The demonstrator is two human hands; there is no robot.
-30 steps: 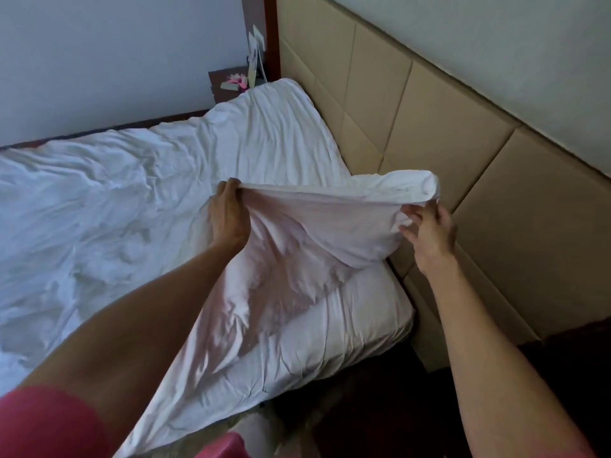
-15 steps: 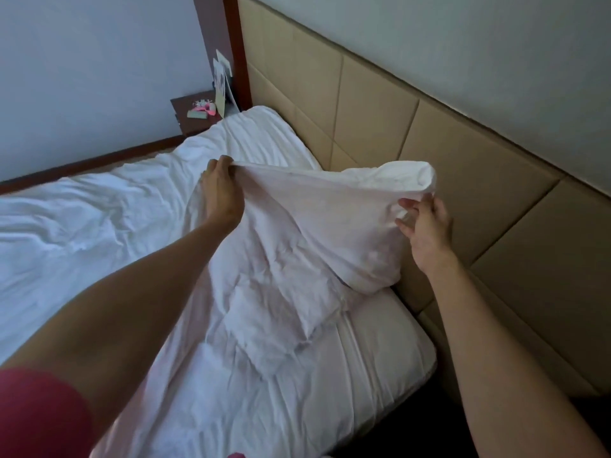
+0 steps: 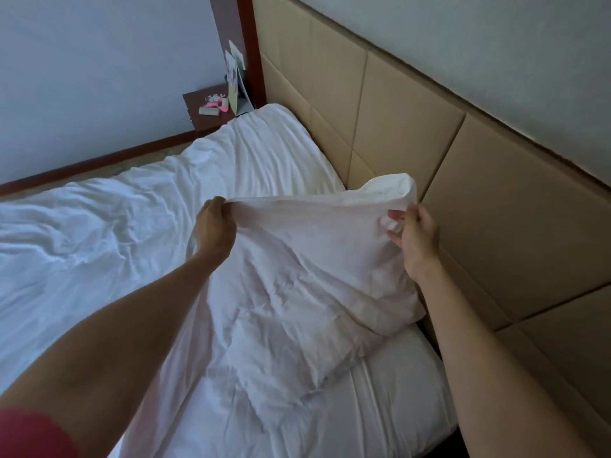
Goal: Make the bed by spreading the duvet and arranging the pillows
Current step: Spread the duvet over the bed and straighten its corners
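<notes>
Fingers of my left hand (image 3: 214, 229) are pinched shut on the top hem of the white duvet (image 3: 291, 292), and those of my right hand (image 3: 414, 236) are clamped on the bunched corner of that same hem, close to the tan padded headboard (image 3: 413, 133). Between my two grips the lifted edge stretches taut, its long axis running across from left to right toward the headboard, with the rest of the cloth hanging down and away from it onto the bed (image 3: 396, 401). More rumpled white bedding (image 3: 99, 233) lies spread across the far side, and beyond it a small nightstand (image 3: 206, 114) stands in the corner.
</notes>
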